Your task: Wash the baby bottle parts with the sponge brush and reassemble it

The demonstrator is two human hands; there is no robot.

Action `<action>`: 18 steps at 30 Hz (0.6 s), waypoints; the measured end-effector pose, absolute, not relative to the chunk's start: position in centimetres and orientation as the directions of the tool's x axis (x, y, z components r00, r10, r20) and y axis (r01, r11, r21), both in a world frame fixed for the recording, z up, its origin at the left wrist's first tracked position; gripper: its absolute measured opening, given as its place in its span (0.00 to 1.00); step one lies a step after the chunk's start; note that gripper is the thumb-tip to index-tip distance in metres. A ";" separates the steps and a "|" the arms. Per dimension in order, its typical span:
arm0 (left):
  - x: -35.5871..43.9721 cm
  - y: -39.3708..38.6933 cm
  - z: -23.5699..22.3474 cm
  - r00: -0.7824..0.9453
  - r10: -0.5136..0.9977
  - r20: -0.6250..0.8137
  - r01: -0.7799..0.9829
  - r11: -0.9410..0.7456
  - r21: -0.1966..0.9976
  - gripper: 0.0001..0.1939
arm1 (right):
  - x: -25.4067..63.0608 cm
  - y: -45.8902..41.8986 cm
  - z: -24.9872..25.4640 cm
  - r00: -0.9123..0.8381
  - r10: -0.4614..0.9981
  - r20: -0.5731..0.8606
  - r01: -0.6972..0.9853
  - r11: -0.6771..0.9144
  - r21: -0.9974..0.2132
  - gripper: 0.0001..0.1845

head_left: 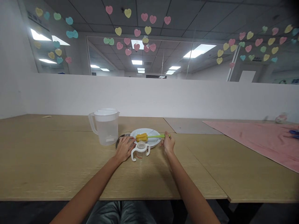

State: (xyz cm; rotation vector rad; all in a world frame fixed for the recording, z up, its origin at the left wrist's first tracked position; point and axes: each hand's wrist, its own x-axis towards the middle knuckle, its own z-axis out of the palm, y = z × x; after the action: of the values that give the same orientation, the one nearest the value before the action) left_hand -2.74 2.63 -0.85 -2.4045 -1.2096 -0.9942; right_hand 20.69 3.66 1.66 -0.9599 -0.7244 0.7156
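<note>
Left of the plate [140, 133] stand a pitcher [105, 129] and a steel bowl [119, 140], with the left hand [125, 149] on the bowl; whether it grips, I cannot tell. A two-handled cup [140, 151] sits just in front of the plate. Right of the plate, the right hand [168, 143] is clamped on a sponge brush [146, 137], its yellow head above the plate, and a pink cloth [257, 140] lies well beyond.
</note>
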 end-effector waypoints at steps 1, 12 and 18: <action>-2.7 2.6 -0.8 0.418 0.596 0.686 0.784 -0.618 0.060 0.18 | 20.7 3.7 1.7 0.559 0.801 0.215 -0.214 0.390 -0.896 0.20; -2.0 2.4 -0.9 0.568 0.508 0.648 0.721 -0.686 -0.094 0.20 | 20.7 3.8 1.5 0.554 0.796 0.244 -0.184 0.403 -0.896 0.21; -2.1 2.6 -1.2 0.575 0.415 0.706 0.675 -0.728 -0.122 0.19 | 20.7 4.1 1.3 0.553 0.798 0.238 -0.191 0.399 -0.897 0.22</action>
State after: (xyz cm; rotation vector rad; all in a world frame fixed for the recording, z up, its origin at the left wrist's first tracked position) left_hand -2.12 2.63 -1.21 -2.4310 -0.8822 -0.9469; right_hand 20.67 4.07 1.29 -0.9607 -0.7475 0.7054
